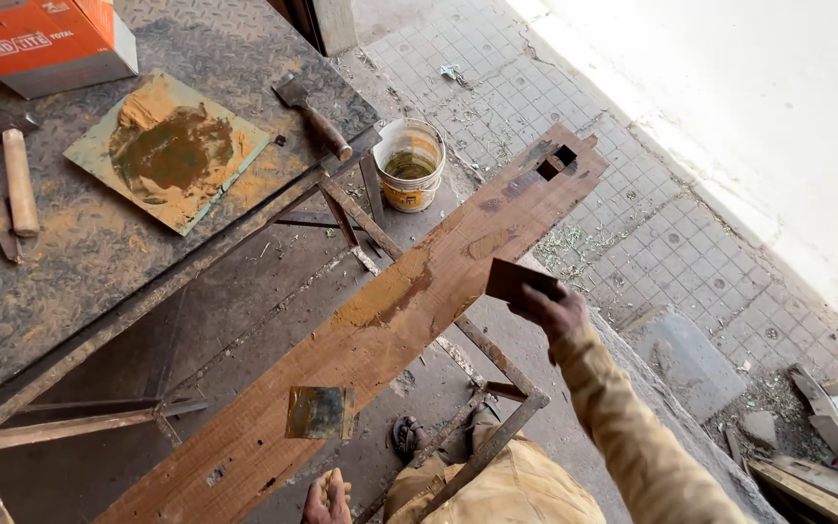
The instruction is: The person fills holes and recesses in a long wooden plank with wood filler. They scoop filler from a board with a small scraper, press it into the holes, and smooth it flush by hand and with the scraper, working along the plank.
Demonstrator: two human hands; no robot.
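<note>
At the frame's lower edge the left hand rests open-fingered by the long plank lying on the metal stand, while farther up the right hand pinches a flat scraper at the plank's edge, best kept flat and steady.

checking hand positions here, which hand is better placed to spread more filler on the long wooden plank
Probably the right hand: it grips a small dark flat scraper piece right at the edge of the long brown wooden plank. The left hand is empty, low at the plank's near end.
</note>
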